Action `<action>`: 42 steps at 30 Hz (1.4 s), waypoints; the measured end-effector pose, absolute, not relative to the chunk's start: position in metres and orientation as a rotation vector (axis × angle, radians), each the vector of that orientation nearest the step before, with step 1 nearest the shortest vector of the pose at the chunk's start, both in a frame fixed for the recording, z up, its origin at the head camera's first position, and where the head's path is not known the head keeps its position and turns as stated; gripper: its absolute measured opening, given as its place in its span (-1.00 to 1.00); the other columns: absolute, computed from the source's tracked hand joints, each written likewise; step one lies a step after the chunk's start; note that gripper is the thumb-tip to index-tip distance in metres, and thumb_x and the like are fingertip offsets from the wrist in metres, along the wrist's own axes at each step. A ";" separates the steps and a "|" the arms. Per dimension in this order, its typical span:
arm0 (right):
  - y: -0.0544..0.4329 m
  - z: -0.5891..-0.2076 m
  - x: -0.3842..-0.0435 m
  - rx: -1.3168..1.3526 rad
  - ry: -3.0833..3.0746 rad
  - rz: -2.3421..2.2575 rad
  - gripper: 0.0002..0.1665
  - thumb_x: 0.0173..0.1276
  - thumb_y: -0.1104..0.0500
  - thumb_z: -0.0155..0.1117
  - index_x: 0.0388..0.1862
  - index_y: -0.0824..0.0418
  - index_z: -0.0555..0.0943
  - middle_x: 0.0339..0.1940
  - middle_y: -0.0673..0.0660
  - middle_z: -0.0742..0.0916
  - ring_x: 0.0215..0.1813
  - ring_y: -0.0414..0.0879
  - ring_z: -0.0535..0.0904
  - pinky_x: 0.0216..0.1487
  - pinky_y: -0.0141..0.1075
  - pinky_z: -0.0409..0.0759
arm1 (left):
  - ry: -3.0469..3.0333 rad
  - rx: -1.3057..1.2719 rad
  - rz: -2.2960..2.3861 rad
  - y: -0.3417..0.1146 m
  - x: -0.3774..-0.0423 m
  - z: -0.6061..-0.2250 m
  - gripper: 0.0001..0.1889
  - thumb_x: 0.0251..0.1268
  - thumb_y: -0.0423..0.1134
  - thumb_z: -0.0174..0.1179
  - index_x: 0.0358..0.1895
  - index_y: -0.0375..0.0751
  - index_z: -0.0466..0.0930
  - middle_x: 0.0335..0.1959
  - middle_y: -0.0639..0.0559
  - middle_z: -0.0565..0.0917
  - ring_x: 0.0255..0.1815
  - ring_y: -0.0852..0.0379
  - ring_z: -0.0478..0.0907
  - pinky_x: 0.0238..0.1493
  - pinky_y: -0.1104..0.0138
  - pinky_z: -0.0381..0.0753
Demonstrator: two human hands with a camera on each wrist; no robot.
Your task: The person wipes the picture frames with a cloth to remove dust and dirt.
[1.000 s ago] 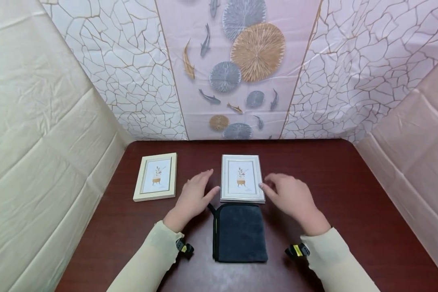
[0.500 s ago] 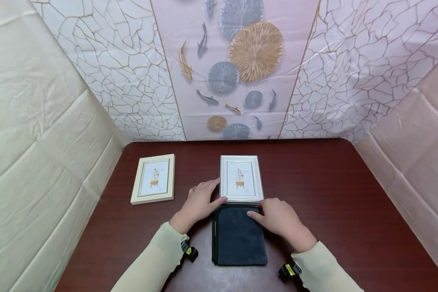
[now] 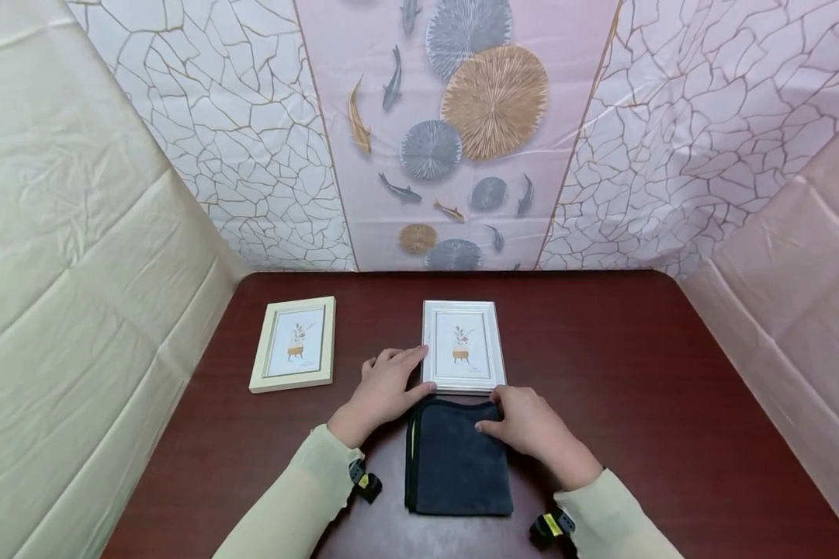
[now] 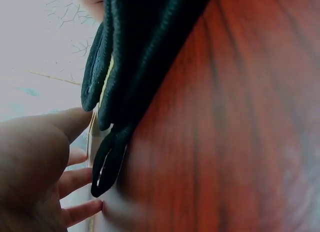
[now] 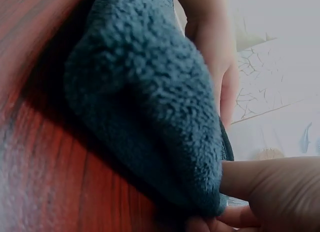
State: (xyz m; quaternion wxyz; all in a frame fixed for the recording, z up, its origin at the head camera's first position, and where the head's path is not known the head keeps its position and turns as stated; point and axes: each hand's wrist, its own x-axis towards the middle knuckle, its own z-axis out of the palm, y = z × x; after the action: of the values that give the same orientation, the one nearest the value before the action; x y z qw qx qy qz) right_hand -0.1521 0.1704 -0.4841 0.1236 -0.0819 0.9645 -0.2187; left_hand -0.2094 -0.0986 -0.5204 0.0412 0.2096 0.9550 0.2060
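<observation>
A folded dark grey fleecy cloth (image 3: 464, 466) with black edging and a small loop (image 4: 107, 164) lies on the table. My right hand (image 3: 534, 431) pinches its far right corner, thumb above and fingers below, as the right wrist view shows. Just beyond the cloth lies a white picture frame (image 3: 497, 345) with a potted-plant print, face up. At its left edge rests my left hand (image 3: 384, 388), fingers extended along the side and thumb at the near left corner. In the left wrist view the left fingers (image 4: 75, 181) reach past the cloth's loop.
A cream picture frame (image 3: 260, 365) with a similar print lies face up at the far left of the dark red table (image 3: 643, 373). Patterned cloth hangs behind the table (image 3: 265, 124), and pale padded walls (image 3: 98, 256) flank both sides.
My left hand has moved right onto the white frame's edge. My right hand has left the frame's right side, come nearer, and taken hold of the cloth's corner, whose far edge now wrinkles.
</observation>
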 end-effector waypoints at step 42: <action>0.241 -0.387 -0.181 -0.920 2.676 -0.642 -0.57 0.28 0.48 0.28 -0.40 -0.11 0.68 -0.38 -0.19 0.61 -0.30 -0.21 0.49 -0.22 -0.24 0.48 | 2.876 0.667 0.673 -0.101 -0.218 -0.519 -0.28 0.57 0.23 0.33 0.69 0.24 0.40 0.70 0.14 0.38 0.54 -0.18 0.29 0.41 -0.40 0.22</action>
State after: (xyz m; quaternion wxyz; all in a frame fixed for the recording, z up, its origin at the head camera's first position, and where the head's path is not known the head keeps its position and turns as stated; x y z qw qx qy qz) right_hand -0.1815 0.2410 -0.3867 0.1198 -0.3149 0.9156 -0.2196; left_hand -0.2179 -0.1013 -0.5193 0.0567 0.2198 0.9483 0.2219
